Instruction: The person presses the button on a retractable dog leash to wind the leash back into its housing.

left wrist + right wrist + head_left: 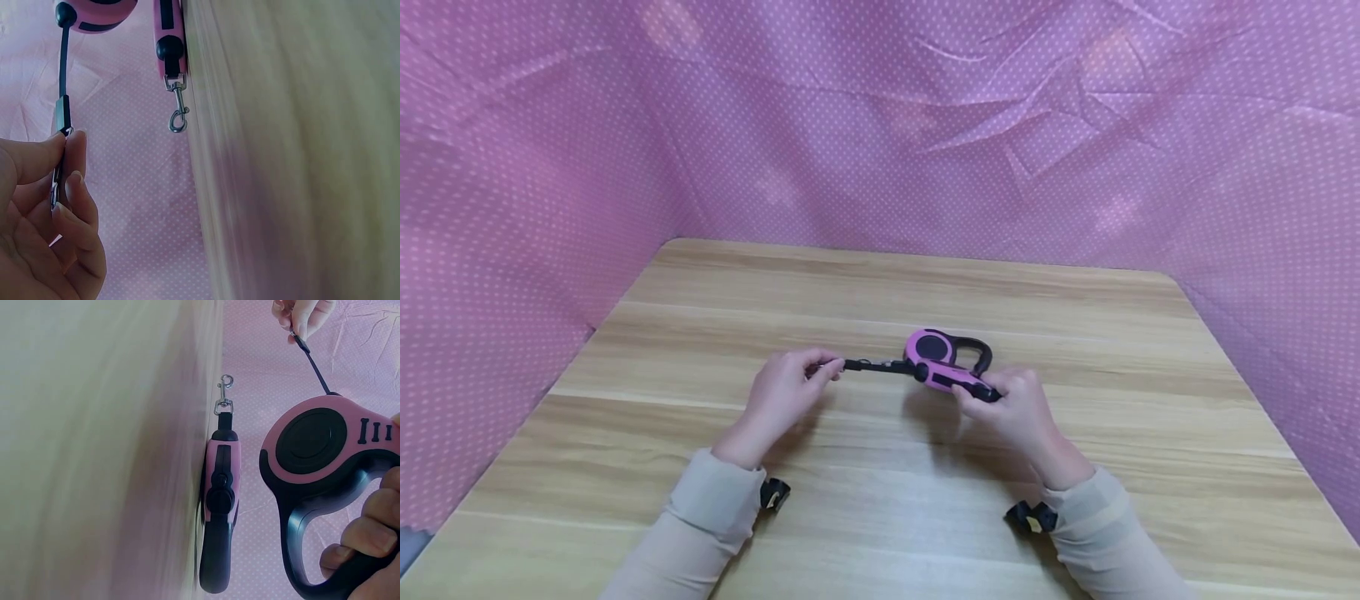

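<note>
My right hand [1018,412] grips the black loop handle of a pink and black retractable dog leash [362,440], held above the table. The fingers curl round the handle in the right wrist view. A short length of black strap [64,69] runs out of its nozzle to my left hand [786,396]. Thumb and fingers there pinch the metal clip [56,187] at the strap's end, partly hidden by them. Behind it, a second pink and black retractable leash [928,344] lies on the table, its silver snap hook [179,115] pointing left.
The wood-grain table [880,517] has a raised pink polka-dot cloth [880,150] round its back and sides. Black devices are strapped at the left wrist [774,494] and the right wrist [1032,517].
</note>
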